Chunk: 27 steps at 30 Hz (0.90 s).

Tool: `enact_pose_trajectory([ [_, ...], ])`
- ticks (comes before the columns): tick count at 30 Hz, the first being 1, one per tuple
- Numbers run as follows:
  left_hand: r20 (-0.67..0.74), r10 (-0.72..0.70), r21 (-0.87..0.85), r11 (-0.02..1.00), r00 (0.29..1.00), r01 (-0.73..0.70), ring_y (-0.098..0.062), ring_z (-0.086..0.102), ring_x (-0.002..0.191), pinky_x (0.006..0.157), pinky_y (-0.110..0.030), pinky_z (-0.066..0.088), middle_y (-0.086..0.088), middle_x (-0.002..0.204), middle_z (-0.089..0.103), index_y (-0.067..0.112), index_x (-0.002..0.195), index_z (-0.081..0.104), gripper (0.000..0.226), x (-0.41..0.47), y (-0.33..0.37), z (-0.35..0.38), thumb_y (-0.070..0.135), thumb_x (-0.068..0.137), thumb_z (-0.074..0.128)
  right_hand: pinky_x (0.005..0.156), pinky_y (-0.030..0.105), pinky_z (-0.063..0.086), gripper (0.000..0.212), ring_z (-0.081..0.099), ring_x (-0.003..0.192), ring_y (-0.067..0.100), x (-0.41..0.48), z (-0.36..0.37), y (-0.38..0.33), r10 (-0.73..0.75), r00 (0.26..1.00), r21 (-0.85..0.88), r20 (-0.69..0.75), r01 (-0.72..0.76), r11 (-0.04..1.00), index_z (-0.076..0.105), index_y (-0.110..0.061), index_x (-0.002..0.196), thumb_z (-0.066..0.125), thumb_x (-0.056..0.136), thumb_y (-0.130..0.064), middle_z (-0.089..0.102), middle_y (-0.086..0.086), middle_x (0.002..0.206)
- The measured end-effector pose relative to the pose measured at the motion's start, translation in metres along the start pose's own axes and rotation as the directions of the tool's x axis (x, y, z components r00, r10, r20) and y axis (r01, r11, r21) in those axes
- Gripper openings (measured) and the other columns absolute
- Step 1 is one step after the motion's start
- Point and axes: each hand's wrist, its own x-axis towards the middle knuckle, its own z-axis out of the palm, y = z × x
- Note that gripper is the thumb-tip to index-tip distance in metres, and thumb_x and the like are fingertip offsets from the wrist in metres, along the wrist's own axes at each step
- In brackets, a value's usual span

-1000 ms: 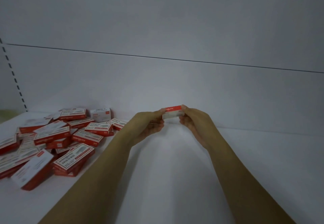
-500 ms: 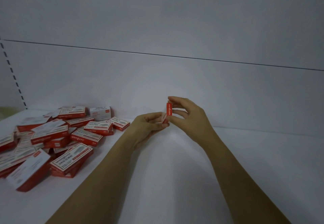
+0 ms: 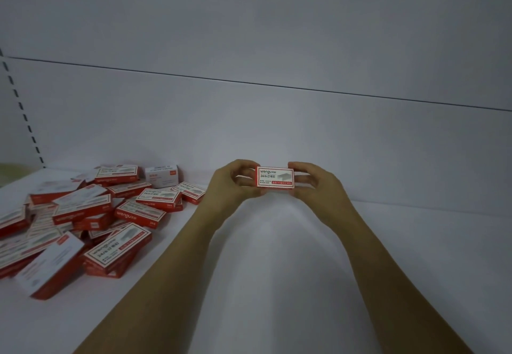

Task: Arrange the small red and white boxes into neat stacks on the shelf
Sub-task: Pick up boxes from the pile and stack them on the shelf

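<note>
— What do we meet first, at the front edge of the shelf [image 3: 277, 284]?
— Two bare forearms, which we follow inward over its white surface. Toward the front left corner we see the pile [image 3: 83, 220]: red and white boxes lying loose, tilted and overlapping, running back along the left side.
— And the hands?
— We find them farther in, about midway along the shelf and nearer its back edge. The left hand [image 3: 231, 184] and the right hand [image 3: 318, 187] each grip one short end of a single box [image 3: 274, 177], fingers curled round it. Both are clamped on it.
— How does that box sit?
— We see it held level, up off the shelf. Its white printed face with the red border is turned toward us, and it is well apart from the pile.
— Anything behind?
— At the pile's far end we note a white box [image 3: 162, 175] standing on edge near the back edge. Beyond rises the wall [image 3: 249, 132], with a slotted upright [image 3: 25, 115] at the back left corner.
</note>
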Motion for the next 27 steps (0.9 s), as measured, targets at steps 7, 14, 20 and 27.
enact_pose_trajectory([
  [7,-0.104,0.425,0.347,0.863,0.899,-0.368,-0.002,0.061,0.086,0.079,-0.004,0.047,0.007,0.098,0.062,0.013,0.105,0.056,0.032,-0.005,0.0,0.013,0.003,0.079,0.072,0.08,0.008,0.051,0.029,0.057,0.097,0.01,-0.005,0.01,-0.011,-0.338,0.931,-0.278,-0.14,0.291,0.916,0.056,-0.006,0.104,0.063,0.08,0.01,0.052,0.004,0.107],
  [14,-0.159,0.728,0.605,0.606,0.667,-0.517,-0.011,0.059,0.091,0.088,-0.012,0.046,-0.011,0.101,0.067,0.001,0.106,0.063,0.033,-0.004,0.0,0.013,0.004,0.076,0.076,0.093,0.006,0.04,0.031,0.05,0.103,0.008,-0.004,0.013,-0.008,-0.598,0.764,-0.428,-0.242,0.469,0.773,0.057,0.0,0.108,0.065,0.079,0.005,0.056,0.017,0.11],
  [20,-0.132,0.59,0.48,0.741,0.797,-0.47,0.0,0.06,0.084,0.08,-0.002,0.046,-0.007,0.107,0.066,0.008,0.116,0.064,0.044,-0.005,0.005,0.009,0.009,0.074,0.077,0.09,0.009,0.047,0.038,0.055,0.107,0.009,-0.004,0.006,-0.011,-0.332,0.931,-0.208,-0.154,0.298,0.931,0.056,-0.007,0.119,0.06,0.084,0.007,0.054,0.006,0.12],
  [27,0.069,0.409,0.376,0.834,0.91,-0.404,-0.004,0.062,0.081,0.076,-0.01,0.051,0.009,0.096,0.059,0.015,0.112,0.066,0.047,-0.013,0.017,0.014,0.016,0.068,0.082,0.076,0.011,0.052,0.041,0.065,0.091,0.009,-0.007,0.01,-0.001,-0.002,0.996,-0.111,0.091,0.012,0.994,0.058,-0.016,0.12,0.06,0.084,0.004,0.064,-0.001,0.114],
])
